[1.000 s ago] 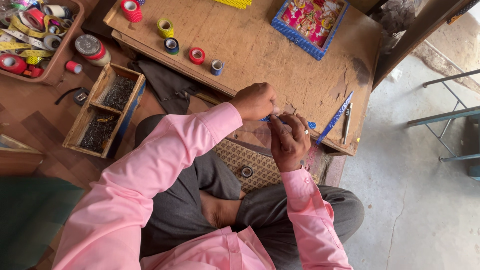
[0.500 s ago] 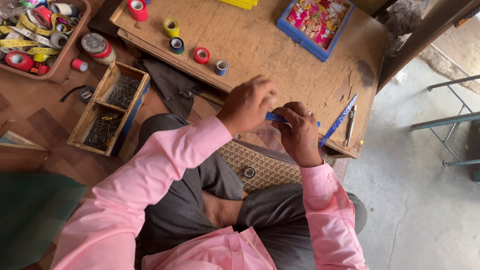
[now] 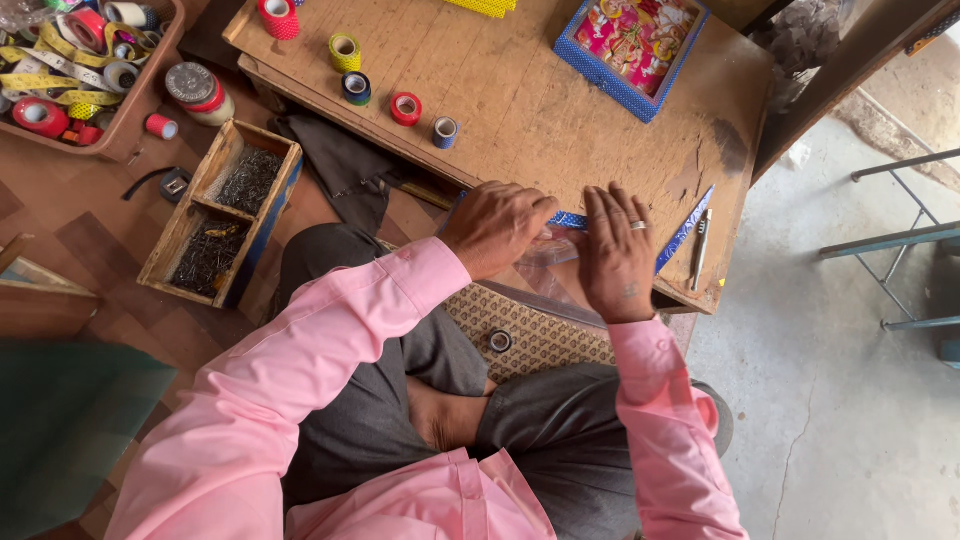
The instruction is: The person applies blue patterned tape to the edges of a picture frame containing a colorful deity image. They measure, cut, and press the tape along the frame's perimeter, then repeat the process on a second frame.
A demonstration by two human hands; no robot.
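I sit cross-legged at a low wooden table. My left hand rests curled at the table's near edge, fingers on a blue patterned strip and a clear plastic bag. My right hand, with a ring on one finger, lies flat with fingers spread, pressing the same bag and strip down on the table edge. What is inside the bag cannot be made out.
Small tape rolls stand in a row on the table, with a blue-framed colourful picture behind. A blue strip and a pen lie at the right edge. A wooden compartment box and a tray of tapes sit at left.
Both hands have come down from in front of me onto the table edge. The right hand has opened flat on the bag.
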